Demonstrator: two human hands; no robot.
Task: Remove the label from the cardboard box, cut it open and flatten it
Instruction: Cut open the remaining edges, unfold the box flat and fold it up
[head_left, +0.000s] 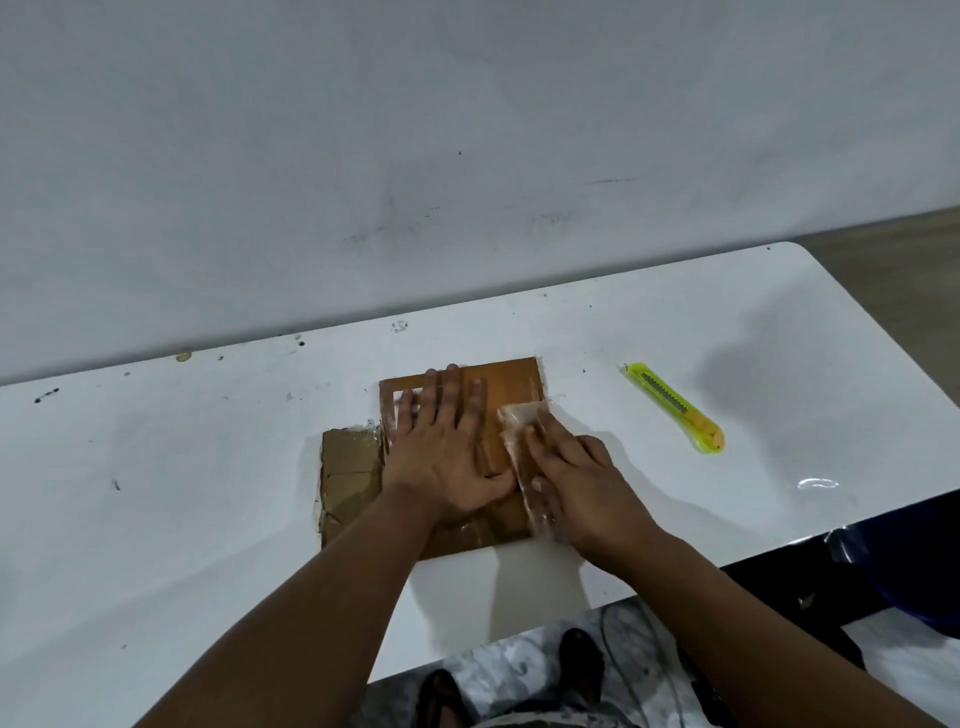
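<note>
The cardboard box (511, 387) lies pressed flat on the white table (208, 467), close to the near edge, with its far edge just past the left fingertips and a paler, ragged flap sticking out to the left of the left wrist. The left hand (441, 447) rests palm down on the brown panel, fingers (452, 395) straight and slightly spread, pointing away from the person. Just right of that thumb, the right hand (576, 483) has its fingers curled over a strip of clear tape (519, 421) peeled up from the box's right side; the strip is glossy and crumpled, bunched at its far end just beyond the right fingertips and trailing back under the hand towards the box's near right corner. The cardboard is matte, with a lighter rectangular patch partly showing under the left fingers. Beyond the right knuckles, well apart from the box, a yellow-green utility knife (675, 408) lies on the tabletop, slim and translucent; whether the blade is out cannot be told. Bare, smooth, slightly smudged table surface stretches wide to the left of the left hand and to the right past the knife, up to the rounded far right corner. A scuffed pale wall (467, 156) rises straight behind the far table edge.
</note>
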